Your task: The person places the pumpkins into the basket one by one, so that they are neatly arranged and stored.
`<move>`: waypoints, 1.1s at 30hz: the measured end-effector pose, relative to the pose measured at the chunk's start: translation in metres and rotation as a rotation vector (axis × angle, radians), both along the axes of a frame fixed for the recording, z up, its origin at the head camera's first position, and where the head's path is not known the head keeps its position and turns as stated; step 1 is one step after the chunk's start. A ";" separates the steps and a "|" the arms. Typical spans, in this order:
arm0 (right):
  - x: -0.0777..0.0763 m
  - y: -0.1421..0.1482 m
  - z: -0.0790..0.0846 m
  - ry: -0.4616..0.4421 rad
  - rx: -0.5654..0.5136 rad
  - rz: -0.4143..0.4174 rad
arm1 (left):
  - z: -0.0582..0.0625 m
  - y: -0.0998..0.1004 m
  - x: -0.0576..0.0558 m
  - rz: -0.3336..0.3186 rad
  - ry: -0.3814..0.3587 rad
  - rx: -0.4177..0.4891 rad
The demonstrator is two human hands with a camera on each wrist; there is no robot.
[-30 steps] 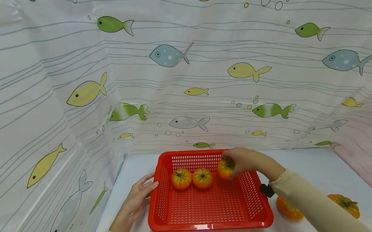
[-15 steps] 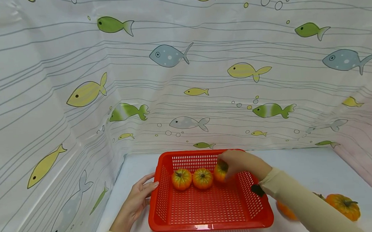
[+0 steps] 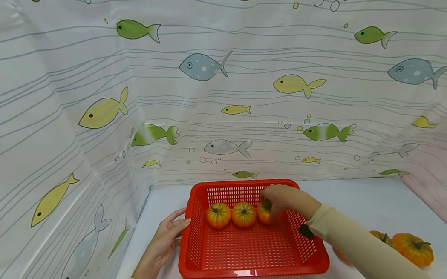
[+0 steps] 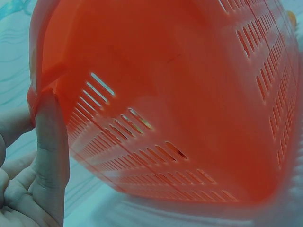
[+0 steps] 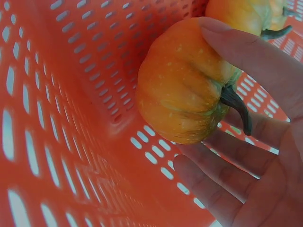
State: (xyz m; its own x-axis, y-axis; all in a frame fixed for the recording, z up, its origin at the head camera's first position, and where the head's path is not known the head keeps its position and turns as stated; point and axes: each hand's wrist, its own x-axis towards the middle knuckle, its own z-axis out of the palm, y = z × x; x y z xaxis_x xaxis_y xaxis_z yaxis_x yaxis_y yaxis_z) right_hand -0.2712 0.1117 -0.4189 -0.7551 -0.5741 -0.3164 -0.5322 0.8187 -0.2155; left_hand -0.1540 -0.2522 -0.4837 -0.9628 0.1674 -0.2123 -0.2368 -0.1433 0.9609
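Inside a red plastic basket [image 3: 249, 253], my right hand [image 3: 288, 199] holds a small orange pumpkin [image 3: 264, 214]. In the right wrist view, the thumb lies on one side of this pumpkin [image 5: 184, 85] and the fingers [image 5: 222, 165] are on the other; its dark stem points toward the palm. Two similar pumpkins, a left one [image 3: 218, 216] and a middle one [image 3: 244, 215], sit beside it in a row toward the basket's back. My left hand [image 3: 162, 243] grips the basket's left rim, seen also in the left wrist view with fingers [image 4: 52, 156] at the rim.
Right of the basket, several pumpkins lie on the white table [image 3: 350, 200]: one [image 3: 413, 249] in plain sight, others [image 3: 381, 236] partly behind the right sleeve [image 3: 360, 242]. A fish-printed curtain [image 3: 220, 92] stands behind and at both sides.
My right hand has moved left and slightly down with its pumpkin, bringing it next to the middle one. The left hand and basket have stayed in place.
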 end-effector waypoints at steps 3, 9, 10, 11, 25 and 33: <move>0.001 -0.001 -0.001 0.001 0.009 -0.002 | 0.000 0.000 0.000 -0.001 -0.001 0.001; 0.003 -0.001 0.000 -0.002 0.023 -0.013 | 0.002 0.000 0.001 -0.003 -0.004 0.007; 0.003 -0.001 0.000 -0.002 0.021 -0.014 | 0.002 0.000 0.000 -0.004 -0.004 0.009; 0.003 -0.001 0.000 -0.002 0.019 -0.015 | 0.002 0.001 0.000 -0.005 -0.003 0.010; 0.002 -0.002 -0.003 -0.016 0.007 -0.008 | 0.000 0.000 -0.001 -0.006 0.000 0.010; 0.001 -0.001 -0.003 -0.003 0.020 -0.008 | 0.000 -0.001 -0.001 -0.006 -0.002 0.009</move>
